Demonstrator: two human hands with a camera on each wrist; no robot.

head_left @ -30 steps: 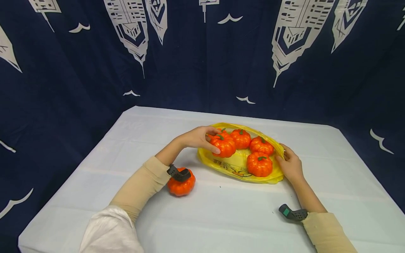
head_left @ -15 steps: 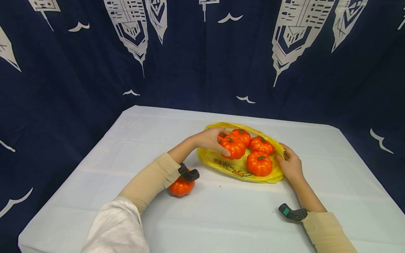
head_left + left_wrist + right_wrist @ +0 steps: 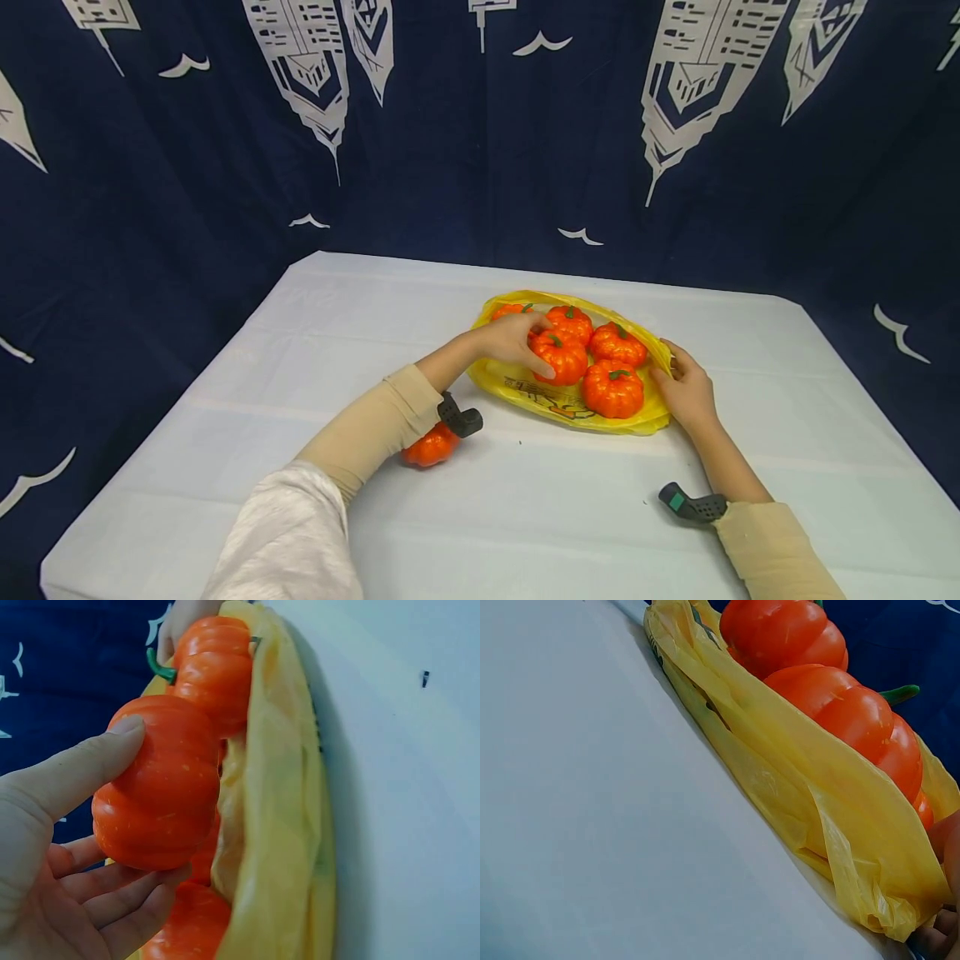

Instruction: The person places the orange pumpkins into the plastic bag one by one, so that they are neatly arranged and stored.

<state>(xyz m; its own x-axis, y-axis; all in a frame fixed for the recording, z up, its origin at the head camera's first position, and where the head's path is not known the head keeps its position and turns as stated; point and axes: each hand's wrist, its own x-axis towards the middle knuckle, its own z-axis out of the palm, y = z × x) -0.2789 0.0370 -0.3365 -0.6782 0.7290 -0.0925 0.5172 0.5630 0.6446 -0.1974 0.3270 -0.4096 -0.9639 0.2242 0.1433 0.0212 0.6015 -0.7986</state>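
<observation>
My left hand holds a small orange pumpkin with a green stem over the opening of a yellow plastic bag. In the left wrist view the thumb lies on one side of that pumpkin and the fingers curl beneath it. Several similar pumpkins sit inside the bag. My right hand pinches the bag's right edge, keeping its mouth spread; in the right wrist view only part of this hand shows beside the crumpled plastic.
Another orange pumpkin rests on the white-covered table, partly hidden by my left forearm and its dark wrist strap. A dark blue curtain with white prints hangs behind the table's far edge.
My left hand has moved right with the pumpkin, from the bag's left side toward its middle, and slightly lower in view. My right hand stays at the bag's edge.
</observation>
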